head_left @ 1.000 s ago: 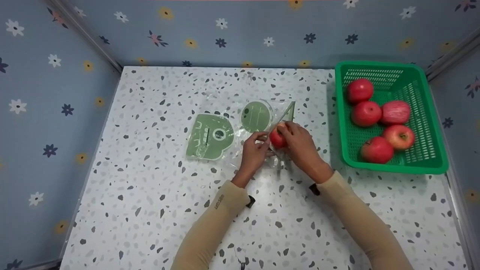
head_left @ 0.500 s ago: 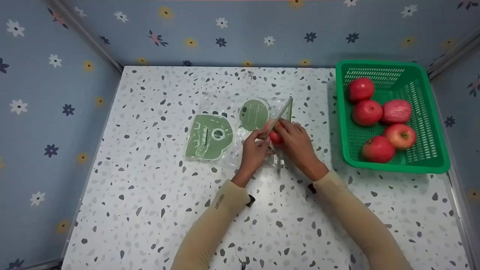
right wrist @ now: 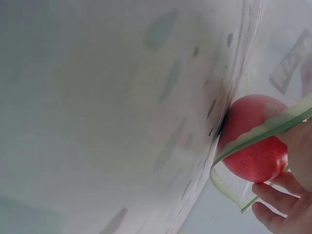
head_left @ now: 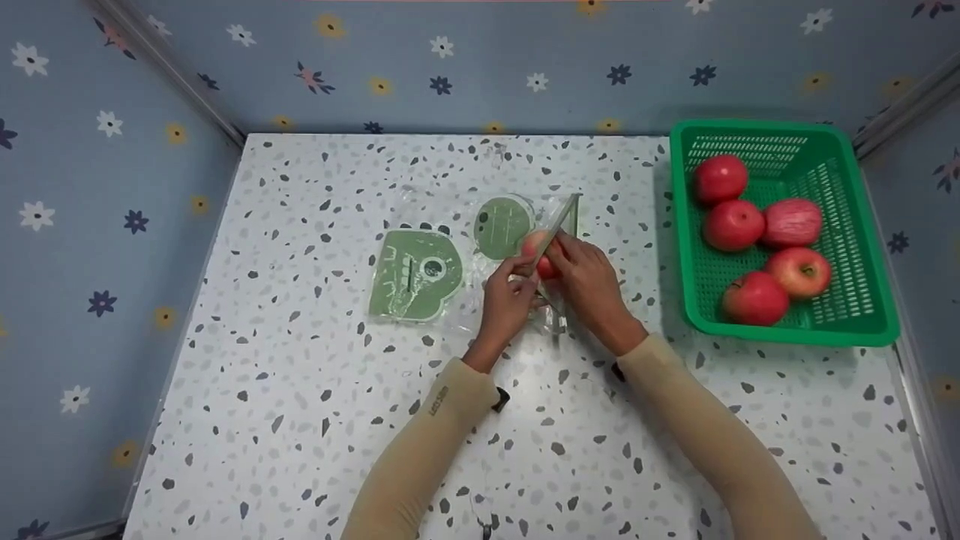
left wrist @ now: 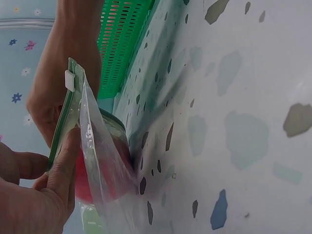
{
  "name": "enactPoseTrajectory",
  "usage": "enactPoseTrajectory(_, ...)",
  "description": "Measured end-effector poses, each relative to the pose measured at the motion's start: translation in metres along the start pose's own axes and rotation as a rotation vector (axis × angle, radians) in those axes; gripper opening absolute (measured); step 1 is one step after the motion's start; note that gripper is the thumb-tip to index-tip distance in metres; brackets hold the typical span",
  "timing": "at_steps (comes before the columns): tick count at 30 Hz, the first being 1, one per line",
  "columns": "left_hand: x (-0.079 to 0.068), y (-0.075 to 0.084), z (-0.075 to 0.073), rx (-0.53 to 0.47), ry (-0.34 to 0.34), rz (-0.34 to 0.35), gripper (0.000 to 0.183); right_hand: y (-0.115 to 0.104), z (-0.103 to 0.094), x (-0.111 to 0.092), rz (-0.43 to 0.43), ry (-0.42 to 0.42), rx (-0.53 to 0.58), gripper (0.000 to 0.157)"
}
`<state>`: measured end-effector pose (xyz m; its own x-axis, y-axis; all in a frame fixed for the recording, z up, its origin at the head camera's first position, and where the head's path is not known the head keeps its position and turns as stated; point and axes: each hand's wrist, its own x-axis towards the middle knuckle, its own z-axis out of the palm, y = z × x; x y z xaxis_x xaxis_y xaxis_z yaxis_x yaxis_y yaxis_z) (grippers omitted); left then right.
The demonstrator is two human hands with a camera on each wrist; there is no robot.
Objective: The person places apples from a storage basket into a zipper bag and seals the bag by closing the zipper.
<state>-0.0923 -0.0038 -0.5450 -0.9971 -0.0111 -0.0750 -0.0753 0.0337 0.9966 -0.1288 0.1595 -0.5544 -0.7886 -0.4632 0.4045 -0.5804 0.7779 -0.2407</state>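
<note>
A clear zip bag (head_left: 466,214) with green dinosaur prints lies on the speckled table, its mouth facing right. My left hand (head_left: 506,300) pinches the green zip edge (left wrist: 66,117), which carries a white slider (left wrist: 70,80). A red apple (right wrist: 253,165) sits in the mouth, part of it behind the clear film and crossed by the zip strip. My right hand (head_left: 595,285) holds the apple from the right, its fingertips (right wrist: 262,189) against the skin at the bag's mouth. In the left wrist view, the apple (left wrist: 100,178) shows red through the plastic, close over the table.
A green basket (head_left: 787,336) with several red apples (head_left: 733,226) stands at the right of the table (head_left: 300,420). Flower-patterned blue panels (head_left: 487,67) enclose the back and both sides.
My right hand has moved left with the apple, which has passed under the bag's zip edge. The bag has shifted slightly left, and my left hand has kept its pinch.
</note>
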Motion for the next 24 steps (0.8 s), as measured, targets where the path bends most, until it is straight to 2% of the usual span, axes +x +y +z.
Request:
enactPoseTrajectory(10,0.001,-0.001,0.001,-0.044,0.012,-0.007,0.027,0.001,-0.008,-0.002,0.004,-0.117,0.025,0.061)
enactPoseTrajectory(14,0.001,-0.003,0.001,-0.069,0.011,-0.024,0.027,0.000,-0.014,-0.003,0.011,-0.131,0.036,0.065)
enactPoseTrajectory(20,0.002,-0.003,0.002,-0.065,0.009,-0.035,0.026,-0.002,-0.032,-0.006,0.041,-0.134,0.039,0.074)
enactPoseTrajectory(24,0.002,-0.004,0.001,-0.100,0.010,-0.028,0.026,0.000,-0.048,-0.006,0.079,-0.151,0.027,0.069)
